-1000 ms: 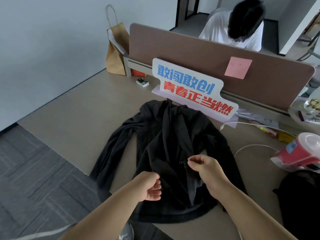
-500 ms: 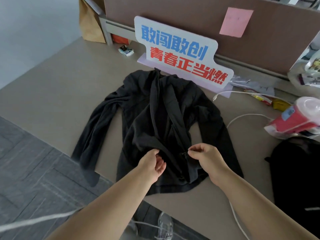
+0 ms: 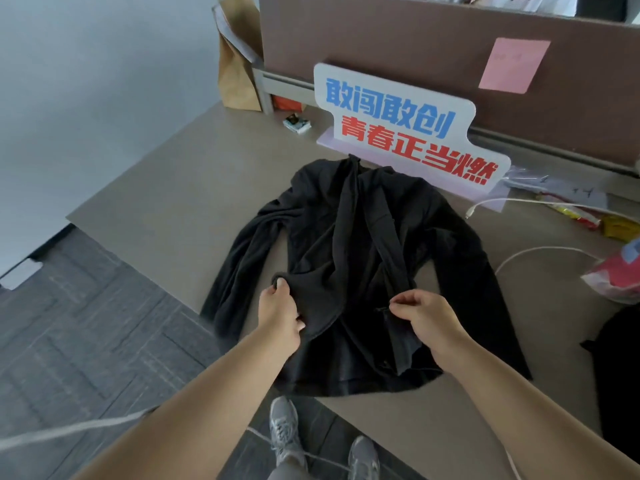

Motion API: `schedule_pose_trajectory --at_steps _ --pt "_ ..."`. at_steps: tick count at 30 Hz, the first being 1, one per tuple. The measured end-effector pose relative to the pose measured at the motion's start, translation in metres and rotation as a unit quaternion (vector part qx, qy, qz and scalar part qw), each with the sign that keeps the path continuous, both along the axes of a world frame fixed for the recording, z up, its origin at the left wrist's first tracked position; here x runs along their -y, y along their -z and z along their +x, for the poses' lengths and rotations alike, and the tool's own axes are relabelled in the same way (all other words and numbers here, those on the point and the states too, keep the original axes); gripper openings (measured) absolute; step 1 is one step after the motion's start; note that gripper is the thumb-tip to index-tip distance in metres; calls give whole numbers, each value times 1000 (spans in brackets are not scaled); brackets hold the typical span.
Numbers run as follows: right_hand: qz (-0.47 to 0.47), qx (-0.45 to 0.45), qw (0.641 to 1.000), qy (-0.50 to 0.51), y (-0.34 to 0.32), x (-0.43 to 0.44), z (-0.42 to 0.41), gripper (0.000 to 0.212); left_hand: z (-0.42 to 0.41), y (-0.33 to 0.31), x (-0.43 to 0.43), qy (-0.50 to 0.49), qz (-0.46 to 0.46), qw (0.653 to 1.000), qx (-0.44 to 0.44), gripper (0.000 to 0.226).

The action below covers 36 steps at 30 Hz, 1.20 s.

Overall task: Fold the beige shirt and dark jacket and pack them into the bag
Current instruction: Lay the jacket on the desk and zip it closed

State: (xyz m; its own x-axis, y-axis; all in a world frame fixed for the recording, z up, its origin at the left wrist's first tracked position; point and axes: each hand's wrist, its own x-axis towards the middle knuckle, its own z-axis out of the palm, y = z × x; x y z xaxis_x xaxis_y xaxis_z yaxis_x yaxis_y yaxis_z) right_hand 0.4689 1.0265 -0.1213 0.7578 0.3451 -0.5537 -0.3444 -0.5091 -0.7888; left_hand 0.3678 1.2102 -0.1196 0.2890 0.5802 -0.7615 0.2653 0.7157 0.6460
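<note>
While the jacket [image 3: 360, 271] is lying face up on the desk [image 3: 180, 188], collar toward the sign [image 3: 401, 123], I am pinching its two front edges. My left hand [image 3: 278, 315] is gripping a bunched fold of the left panel, fingers curled tight around the cloth. My right hand [image 3: 424, 318] is nipping the other edge between thumb and fingertips, just by the zipper pull, probably so I can bring the halves together before folding. Both sleeves are trailing outward, the left one drooping over the desk edge. A dark shape [image 3: 620, 375] at the right border is being cut off; I am guessing it is the bag. No beige shirt is showing anywhere.
</note>
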Motion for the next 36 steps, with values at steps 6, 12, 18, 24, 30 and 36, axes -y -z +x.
schedule_pose_trajectory --at_steps 6,12,18,24,30,36 --pt "56 -9 996 -63 -12 -22 -2 7 -9 -19 -8 25 -217 951 219 30" --pt "111 -27 992 -55 -23 -23 2 6 2 -30 7 105 -273 953 77 5" --pt "118 -38 992 -26 -23 -15 9 10 12 -12 20 136 -226 964 -34 25" --pt "115 -33 993 -19 -15 -1 6 8 18 -12 32 130 -228 965 16 27" --pt "119 -15 992 -27 -19 8 4 8 17 -15 36 196 -216 956 -11 9" --pt "103 39 994 -27 -24 10 6 14 20 -15 44 210 -157 963 -56 7"
